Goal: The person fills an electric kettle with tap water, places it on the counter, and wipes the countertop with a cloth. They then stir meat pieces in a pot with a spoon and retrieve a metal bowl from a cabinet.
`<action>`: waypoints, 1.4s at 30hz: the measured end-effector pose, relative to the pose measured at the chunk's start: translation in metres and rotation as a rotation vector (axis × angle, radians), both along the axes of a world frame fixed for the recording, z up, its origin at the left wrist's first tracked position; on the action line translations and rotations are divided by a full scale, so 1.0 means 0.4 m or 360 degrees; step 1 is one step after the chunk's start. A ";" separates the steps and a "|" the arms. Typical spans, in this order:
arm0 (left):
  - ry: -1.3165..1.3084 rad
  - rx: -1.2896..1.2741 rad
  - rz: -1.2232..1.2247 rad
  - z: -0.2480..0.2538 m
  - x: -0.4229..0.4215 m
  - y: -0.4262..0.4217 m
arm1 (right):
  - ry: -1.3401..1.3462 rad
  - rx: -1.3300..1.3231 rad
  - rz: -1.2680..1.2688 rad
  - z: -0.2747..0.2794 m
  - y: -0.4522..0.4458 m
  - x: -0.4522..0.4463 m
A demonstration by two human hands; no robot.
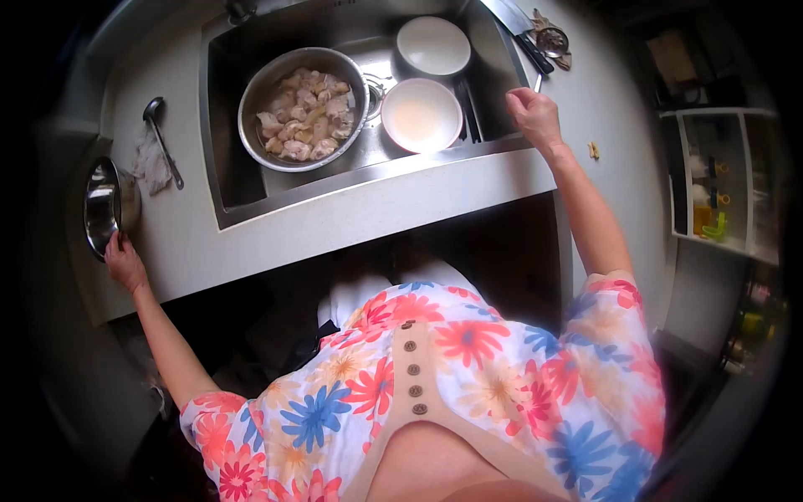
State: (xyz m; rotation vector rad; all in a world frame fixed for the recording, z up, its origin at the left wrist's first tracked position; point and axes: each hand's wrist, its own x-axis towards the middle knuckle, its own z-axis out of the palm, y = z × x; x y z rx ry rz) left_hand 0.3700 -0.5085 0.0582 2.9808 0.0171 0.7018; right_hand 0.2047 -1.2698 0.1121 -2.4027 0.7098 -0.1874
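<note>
At the far left of the counter, my left hand [125, 263] grips the rim of a shiny steel bowl [127, 201], which is tilted on its side. My right hand [535, 120] is closed in a fist at the sink's right edge. A thin pale metal end [538, 84] shows just above that fist; whatever lies inside the fingers is hidden. In the sink [276, 197], a large metal basin [248, 125] holds raw chicken pieces [305, 117] in water. Beside it sit a white bowl [421, 115] and a white plate-like dish [433, 46].
A ladle [164, 142] lies near a crumpled cloth [151, 167] left of the sink. On the right are a cleaver [525, 38], a small round metal item [552, 42] and yellowish bits [594, 151]. Dark sticks [470, 111] lean in the sink. Shelving [719, 180] stands farther right.
</note>
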 end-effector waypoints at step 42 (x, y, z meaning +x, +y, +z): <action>0.0719 -0.1587 -0.0968 0.094 -0.103 -0.692 | 0.0241 0.1580 0.0643 -0.028 0.873 0.293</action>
